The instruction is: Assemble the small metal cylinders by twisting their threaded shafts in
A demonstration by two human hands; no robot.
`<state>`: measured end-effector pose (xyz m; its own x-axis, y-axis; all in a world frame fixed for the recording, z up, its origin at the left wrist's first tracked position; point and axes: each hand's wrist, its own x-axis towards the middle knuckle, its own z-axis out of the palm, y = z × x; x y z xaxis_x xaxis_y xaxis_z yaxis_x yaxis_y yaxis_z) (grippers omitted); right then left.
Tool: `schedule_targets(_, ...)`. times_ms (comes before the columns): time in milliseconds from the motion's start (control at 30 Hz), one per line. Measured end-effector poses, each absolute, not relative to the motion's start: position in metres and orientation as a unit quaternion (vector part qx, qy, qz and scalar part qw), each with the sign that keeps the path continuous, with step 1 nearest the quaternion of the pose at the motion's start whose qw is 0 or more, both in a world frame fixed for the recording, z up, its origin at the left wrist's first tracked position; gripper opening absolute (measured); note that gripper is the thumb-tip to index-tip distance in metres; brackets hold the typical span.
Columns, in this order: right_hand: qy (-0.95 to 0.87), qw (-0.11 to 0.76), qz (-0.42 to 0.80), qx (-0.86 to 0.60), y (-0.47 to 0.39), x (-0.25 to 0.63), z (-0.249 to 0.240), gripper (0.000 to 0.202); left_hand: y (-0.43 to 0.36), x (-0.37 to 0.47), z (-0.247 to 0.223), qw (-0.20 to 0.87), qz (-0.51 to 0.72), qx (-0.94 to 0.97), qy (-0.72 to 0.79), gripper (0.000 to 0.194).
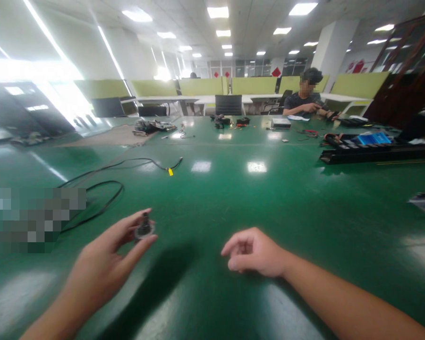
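Observation:
On the left, my left hand [108,257] is raised over the green table [205,208], its thumb and fingers closed around a small round part [145,229]. The part has a pale, disc-like flange and a dark stub pointing up; its exact kind does not show. To the right of it, my right hand [257,252] hovers low above the table with fingers loosely curled in. Nothing shows between its fingers and thumb, and it touches neither the part nor my left hand.
A black cable [123,163] with a yellow tag [170,172] lies at left. Long black channels [368,153] holding a blue item [374,138] are at right. Across the table a person [302,99] sits handling something. Several electronic parts [221,121] lie along the far side.

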<state>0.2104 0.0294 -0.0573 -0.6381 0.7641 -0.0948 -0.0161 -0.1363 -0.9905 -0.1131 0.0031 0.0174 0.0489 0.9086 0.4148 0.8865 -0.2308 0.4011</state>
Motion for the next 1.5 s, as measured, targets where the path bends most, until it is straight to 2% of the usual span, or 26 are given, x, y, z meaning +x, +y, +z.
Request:
schedule_targets(67, -0.609, 0.332, 0.620, -0.366, 0.031, 0.210, -0.059, 0.038, 0.015, -0.078, 0.016, 0.101, 0.308, 0.760, 0.563, 0.067)
schedule_targets(133, -0.631, 0.360, 0.551, -0.411, 0.031, 0.209, -0.058, 0.037, 0.025, -0.045, 0.015, 0.153, 0.309, 0.787, 0.512, 0.061)
schedule_targets(267, -0.649, 0.374, 0.492, -0.444, 0.029, 0.208, -0.055, 0.041, 0.035, -0.010, 0.005, 0.156, 0.299, 0.829, 0.447, 0.045)
schedule_targets(400, -0.670, 0.359, 0.473, -0.445, 0.027, 0.207, -0.056, 0.050, 0.038, -0.012, -0.016, 0.159, 0.282, 0.851, 0.414, 0.029)
schedule_targets(600, -0.687, 0.341, 0.453, -0.454, 0.026, 0.206, -0.062, 0.060, 0.041, -0.024, -0.033, 0.203, 0.281, 0.864, 0.364, 0.032)
schedule_targets(933, -0.714, 0.334, 0.414, -0.455, 0.021, 0.207, -0.057, 0.033, 0.041, -0.018, -0.039, 0.235, 0.309, 0.858, 0.336, 0.033)
schedule_targets(1233, -0.725, 0.349, 0.388, -0.449, 0.021, 0.207, -0.054, 0.031, 0.042, -0.018, -0.041, 0.219, 0.312, 0.855, 0.352, 0.037)
schedule_targets(1500, -0.730, 0.350, 0.370, -0.456, 0.023, 0.207, -0.054, 0.016, 0.041, -0.015, -0.044, 0.211, 0.314, 0.858, 0.349, 0.038)
